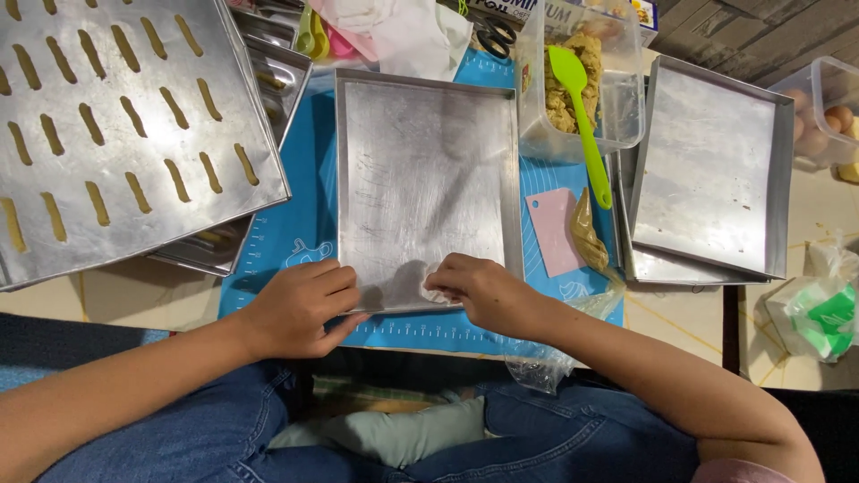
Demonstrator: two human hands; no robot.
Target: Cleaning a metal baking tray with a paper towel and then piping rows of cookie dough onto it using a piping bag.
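Note:
An empty metal baking tray (pixel 420 170) lies on a blue measuring mat (pixel 309 224) in front of me. My left hand (pixel 300 309) rests on the tray's near left corner, fingers curled over the rim. My right hand (pixel 483 291) presses a small pale wad, perhaps paper or cloth, against the tray's near edge; the fingers hide most of it. To the right of the tray, a piping bag of tan dough (pixel 588 234) lies beside a pink scraper (pixel 555 231).
A large tray of piped dough strips (pixel 116 125) sits at left on stacked trays. A clear tub of dough with a green spatula (pixel 582 116) stands behind. More empty trays (pixel 711 170) lie right, with an egg container (pixel 828 112) and a green-and-white bag (pixel 819 313).

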